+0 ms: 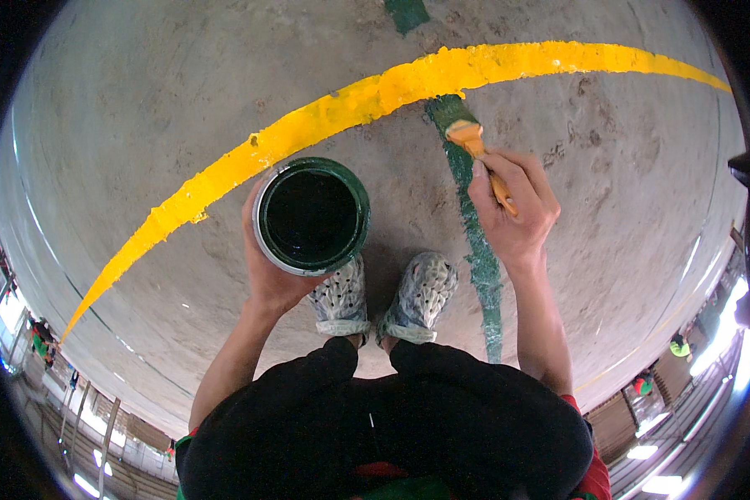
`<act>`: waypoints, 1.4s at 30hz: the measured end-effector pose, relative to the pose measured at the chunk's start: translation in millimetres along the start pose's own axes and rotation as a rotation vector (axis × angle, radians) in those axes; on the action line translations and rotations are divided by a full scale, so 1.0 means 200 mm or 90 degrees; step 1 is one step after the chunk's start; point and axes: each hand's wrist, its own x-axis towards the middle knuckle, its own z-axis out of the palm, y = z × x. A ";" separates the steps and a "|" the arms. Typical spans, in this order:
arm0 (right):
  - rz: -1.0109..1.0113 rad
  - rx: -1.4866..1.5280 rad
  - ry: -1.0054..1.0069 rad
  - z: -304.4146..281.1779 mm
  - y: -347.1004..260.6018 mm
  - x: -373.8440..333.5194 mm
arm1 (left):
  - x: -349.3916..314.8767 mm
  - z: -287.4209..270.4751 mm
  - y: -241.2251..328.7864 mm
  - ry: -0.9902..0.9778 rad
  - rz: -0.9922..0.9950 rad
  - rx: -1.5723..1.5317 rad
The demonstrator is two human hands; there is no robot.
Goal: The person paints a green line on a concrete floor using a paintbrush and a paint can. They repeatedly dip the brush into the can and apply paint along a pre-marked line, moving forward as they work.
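My left hand is wrapped round the side of an open paint can, its fingers partly hidden behind it. Dark green paint shows inside, and green smears coat the rim. In my right hand is a paintbrush with an orange handle. Its bristles rest on a dark green painted stripe on the floor, just below a yellow stripe. The green stripe runs from the yellow one down past my right foot, and its edges look ragged.
Grey, stained concrete floor spreads all round. My paint-spattered clogs stand between the can and the green stripe. Another green patch lies beyond the yellow stripe. Far off, people show at the left edge and the right edge.
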 end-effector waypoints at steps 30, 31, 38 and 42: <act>0.174 0.125 -0.037 -1.13 -0.64 0.24 | 0.20 -0.27 0.59 -0.061 0.037 -0.094; 0.128 0.189 -0.002 -1.23 -0.74 0.31 | 0.21 -0.31 0.69 -0.083 0.040 -0.080; 0.050 0.291 -0.341 -1.51 -1.30 0.74 | 0.15 -0.49 1.32 -0.075 0.031 -0.165; -0.077 0.157 -0.454 -1.70 -1.52 1.02 | 0.14 -0.58 1.73 -0.058 0.095 -0.124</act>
